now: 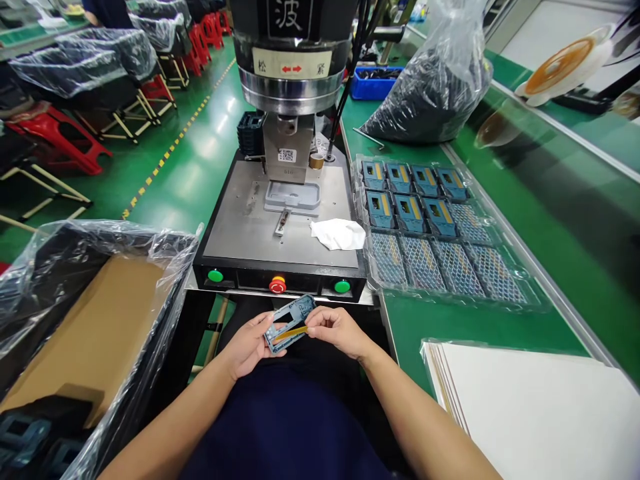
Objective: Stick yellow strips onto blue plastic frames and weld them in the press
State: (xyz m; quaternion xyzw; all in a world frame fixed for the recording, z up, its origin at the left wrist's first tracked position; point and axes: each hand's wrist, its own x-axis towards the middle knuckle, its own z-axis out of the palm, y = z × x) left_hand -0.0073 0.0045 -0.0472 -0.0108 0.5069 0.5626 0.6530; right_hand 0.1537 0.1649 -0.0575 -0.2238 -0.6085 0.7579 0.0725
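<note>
Both forearms reach forward over the lap. The left hand (249, 345) cradles a blue-grey frame (290, 322) just below the press (280, 220); the right hand (336, 329) pinches a yellow strip (290, 332) lying across it. The frame's long axis tilts up-right toward the red button (277, 285).

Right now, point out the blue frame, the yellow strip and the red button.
blue frame (300, 308), head view: its upper end.
yellow strip (291, 331), head view: its middle.
red button (277, 285), head view: its cap.
</note>
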